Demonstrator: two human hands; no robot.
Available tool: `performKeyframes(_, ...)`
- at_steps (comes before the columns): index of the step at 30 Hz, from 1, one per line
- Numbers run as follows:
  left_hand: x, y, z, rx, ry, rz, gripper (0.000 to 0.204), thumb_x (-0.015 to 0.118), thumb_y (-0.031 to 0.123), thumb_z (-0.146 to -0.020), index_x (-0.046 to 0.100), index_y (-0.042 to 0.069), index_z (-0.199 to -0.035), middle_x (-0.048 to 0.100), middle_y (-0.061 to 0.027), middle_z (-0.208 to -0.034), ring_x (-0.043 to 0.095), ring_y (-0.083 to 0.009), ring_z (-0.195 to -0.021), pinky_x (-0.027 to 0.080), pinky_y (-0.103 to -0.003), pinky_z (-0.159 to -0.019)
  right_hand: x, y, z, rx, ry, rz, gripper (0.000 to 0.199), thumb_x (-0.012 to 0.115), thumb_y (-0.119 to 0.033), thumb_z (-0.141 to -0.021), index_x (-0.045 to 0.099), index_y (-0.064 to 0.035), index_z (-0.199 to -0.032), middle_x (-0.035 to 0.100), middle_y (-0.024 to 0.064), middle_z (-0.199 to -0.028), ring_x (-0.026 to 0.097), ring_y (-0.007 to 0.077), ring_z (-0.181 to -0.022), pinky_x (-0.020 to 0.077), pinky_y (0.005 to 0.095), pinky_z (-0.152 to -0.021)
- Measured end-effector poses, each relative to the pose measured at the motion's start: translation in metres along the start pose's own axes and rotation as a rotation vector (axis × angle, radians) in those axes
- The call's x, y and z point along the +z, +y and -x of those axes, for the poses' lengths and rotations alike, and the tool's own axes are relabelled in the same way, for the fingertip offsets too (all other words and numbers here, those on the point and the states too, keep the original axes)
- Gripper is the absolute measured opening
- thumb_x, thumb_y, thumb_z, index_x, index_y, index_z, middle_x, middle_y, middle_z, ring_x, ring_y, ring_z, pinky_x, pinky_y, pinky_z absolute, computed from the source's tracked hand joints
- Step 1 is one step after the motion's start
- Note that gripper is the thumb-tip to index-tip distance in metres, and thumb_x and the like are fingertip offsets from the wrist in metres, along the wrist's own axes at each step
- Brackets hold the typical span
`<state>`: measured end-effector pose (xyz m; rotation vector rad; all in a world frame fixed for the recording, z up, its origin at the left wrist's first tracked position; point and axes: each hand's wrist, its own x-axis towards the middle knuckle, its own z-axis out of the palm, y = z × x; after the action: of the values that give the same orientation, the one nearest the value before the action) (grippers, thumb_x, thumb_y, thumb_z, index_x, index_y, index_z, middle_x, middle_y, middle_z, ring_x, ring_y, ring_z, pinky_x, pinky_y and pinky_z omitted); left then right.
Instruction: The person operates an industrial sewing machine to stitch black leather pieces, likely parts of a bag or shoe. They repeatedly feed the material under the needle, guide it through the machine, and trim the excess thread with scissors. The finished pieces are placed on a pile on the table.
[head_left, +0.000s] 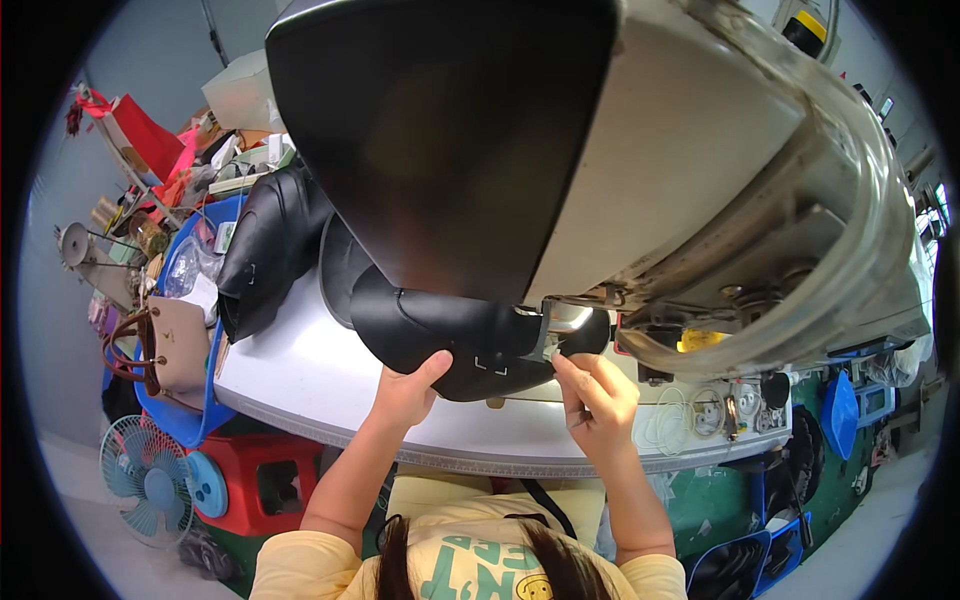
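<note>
A curved black leather-like piece [430, 325] lies on the white table under the sewing machine [450, 130]. My left hand [412, 390] grips its near left edge, thumb on top and fingers mostly hidden beneath. On the right, my right hand [600, 397] is closed in a pinch beside the machine's needle area, close to a small shiny metal part [570, 318]. What the fingertips hold is too small to name. The machine's big dark head hides the far part of the piece.
More black pieces [270, 245] are heaped at the left, by a blue bin [190, 420] and a beige handbag [178, 345]. Coiled tubing and small fittings [705, 412] lie on the white table [300, 385] at right. A fan [155, 485] and red stool [255, 490] stand lower left.
</note>
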<state>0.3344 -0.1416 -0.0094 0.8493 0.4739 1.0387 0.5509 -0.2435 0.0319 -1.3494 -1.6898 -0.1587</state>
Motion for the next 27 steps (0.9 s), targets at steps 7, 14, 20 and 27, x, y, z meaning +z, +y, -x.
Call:
performKeyframes(7,0.017,0.006,-0.004,-0.018,0.079,0.062,0.040,0.062,-0.001,-0.086,0.051,0.007,-0.124,0.057,-0.0051,-0.120,0.054,-0.0178,-0.112,0.045,-0.035,-0.097,0.006,0.000,-0.007,-0.090,0.124,0.095,0.036,0.078,-0.002,-0.067,0.070,-0.0056,-0.102,0.063,0.0114,-0.103,0.040,0.0096,-0.048,0.0384,0.0215,-0.045)
performKeyframes(14,0.030,0.010,-0.004,-0.067,0.121,0.121,0.043,0.064,-0.001,-0.084,0.050,0.007,-0.124,0.056,-0.0052,-0.121,0.053,-0.0189,-0.113,0.043,-0.035,-0.099,0.031,0.000,0.008,-0.154,0.055,0.144,0.058,0.082,-0.008,-0.060,0.066,-0.0093,-0.115,0.054,0.0160,-0.127,0.038,0.0107,-0.048,0.0380,0.0224,-0.044)
performKeyframes(20,0.038,0.003,0.000,-0.011,0.183,0.126,0.040,0.063,0.002,-0.086,0.050,0.006,-0.123,0.056,-0.0063,-0.118,0.053,-0.0193,-0.113,0.043,-0.034,-0.097,0.027,-0.007,0.006,-0.079,-0.009,0.165,0.064,0.061,0.010,-0.051,0.066,-0.0042,-0.114,0.056,0.0195,-0.127,0.057,0.0168,-0.060,0.0452,0.0247,-0.047)
performKeyframes(27,0.030,0.000,0.016,-0.020,-0.102,0.120,0.051,0.052,0.041,-0.095,0.046,0.002,-0.128,0.059,-0.0125,-0.113,0.059,-0.0235,-0.087,0.049,-0.039,-0.074,0.010,-0.002,-0.008,-0.110,0.003,0.095,0.065,0.058,0.009,-0.051,0.065,-0.0024,-0.115,0.058,0.0216,-0.125,0.067,0.0248,-0.078,0.0508,0.0277,-0.054)
